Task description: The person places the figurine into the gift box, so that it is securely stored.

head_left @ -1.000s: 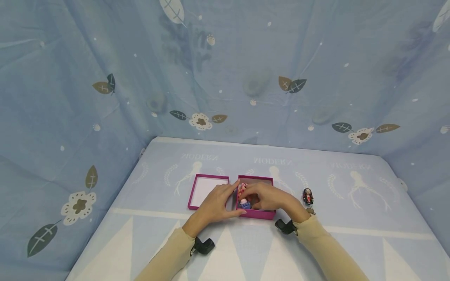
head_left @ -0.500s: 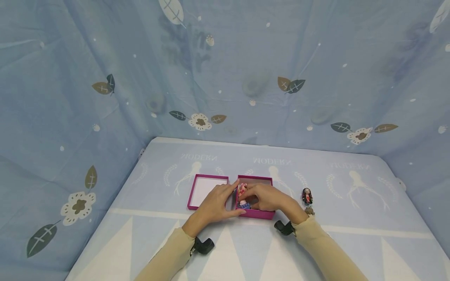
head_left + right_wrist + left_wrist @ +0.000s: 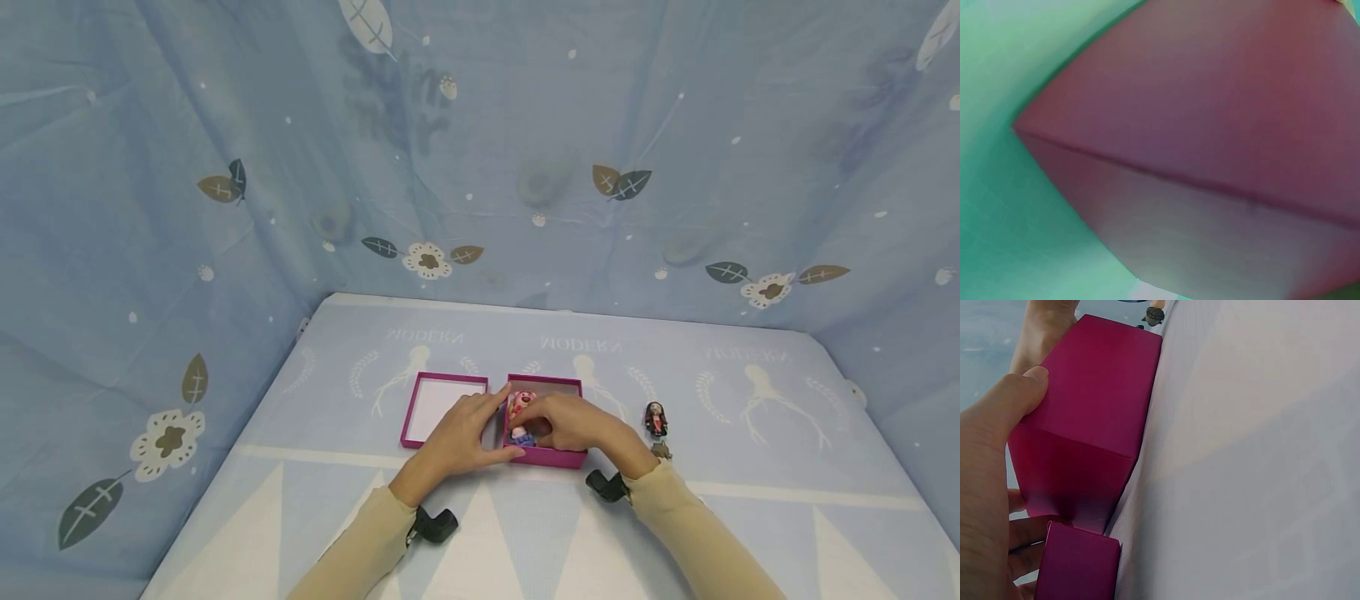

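A magenta open box (image 3: 551, 457) stands on the table, a shallow magenta lid (image 3: 442, 378) with white inside to its left. My left hand (image 3: 459, 433) steadies the box at its near left corner. In the left wrist view the thumb lies on the front wall of the box (image 3: 1100, 387), fingers round the side. My right hand (image 3: 567, 419) reaches into the box, its curled fingers at a pink bear-like figurine (image 3: 523, 400). A small figurine in blue (image 3: 522, 437) lies just below those fingertips. The right wrist view shows only the outer walls of the box (image 3: 1210, 119).
To the right of the box, a dark-haired doll figurine (image 3: 656, 419) in red and black lies on the table. A small brownish figurine (image 3: 661, 450) is near the right wrist, partly hidden by it. A patterned blue cloth (image 3: 487, 167) hangs behind the table.
The pink figurine has shifted slightly to the right under my right fingers. The left hand, the box and the lid stay in place.
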### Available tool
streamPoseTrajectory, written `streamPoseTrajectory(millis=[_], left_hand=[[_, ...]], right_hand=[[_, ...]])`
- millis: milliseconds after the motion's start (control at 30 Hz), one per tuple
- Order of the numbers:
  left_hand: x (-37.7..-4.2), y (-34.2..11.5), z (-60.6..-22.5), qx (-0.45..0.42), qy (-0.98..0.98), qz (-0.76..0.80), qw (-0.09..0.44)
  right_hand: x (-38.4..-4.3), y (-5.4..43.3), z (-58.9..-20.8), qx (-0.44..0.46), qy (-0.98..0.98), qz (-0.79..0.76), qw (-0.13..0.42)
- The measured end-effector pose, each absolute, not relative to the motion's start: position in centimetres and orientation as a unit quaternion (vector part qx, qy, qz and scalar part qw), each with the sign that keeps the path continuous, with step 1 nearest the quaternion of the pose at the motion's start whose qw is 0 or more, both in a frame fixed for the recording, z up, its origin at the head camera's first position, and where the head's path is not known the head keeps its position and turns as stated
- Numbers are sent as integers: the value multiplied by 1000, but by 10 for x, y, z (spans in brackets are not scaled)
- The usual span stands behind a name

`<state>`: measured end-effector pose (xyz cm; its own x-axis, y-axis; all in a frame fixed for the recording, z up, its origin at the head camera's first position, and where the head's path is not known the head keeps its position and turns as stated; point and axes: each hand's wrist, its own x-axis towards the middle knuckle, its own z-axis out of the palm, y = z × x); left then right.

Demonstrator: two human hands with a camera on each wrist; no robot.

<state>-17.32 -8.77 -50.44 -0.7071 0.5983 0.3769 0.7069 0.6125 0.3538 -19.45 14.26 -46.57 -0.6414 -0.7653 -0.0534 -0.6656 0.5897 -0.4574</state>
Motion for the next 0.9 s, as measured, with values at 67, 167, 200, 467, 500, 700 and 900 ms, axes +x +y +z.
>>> streamPoseTrajectory(millis=[67,167,200,467,500,700,900], left_hand=[[-173,-88,-504,-367,-891,-244,112],[-174,-88,-505,-366,-892,-245,107],[-174,-88,-505,-364,-893,-243,106],[-174,-89,-505,-362,-891,-252,103],[-174,-89,-505,-363,-891,-252,104],[-173,-89,-504,-363,-891,-252,104],[-173,-89,-505,-362,-892,-251,105]], right_hand=[[-195,143,-466,-406,882,-204,126],[-195,143,-465,-406,879,-211,136],[-195,143,-465,-409,877,-214,138],[-197,144,-463,-412,869,-230,151],[-197,144,-463,-413,868,-231,151],[-196,144,-461,-415,867,-233,149],[-195,143,-461,-412,869,-233,144]])
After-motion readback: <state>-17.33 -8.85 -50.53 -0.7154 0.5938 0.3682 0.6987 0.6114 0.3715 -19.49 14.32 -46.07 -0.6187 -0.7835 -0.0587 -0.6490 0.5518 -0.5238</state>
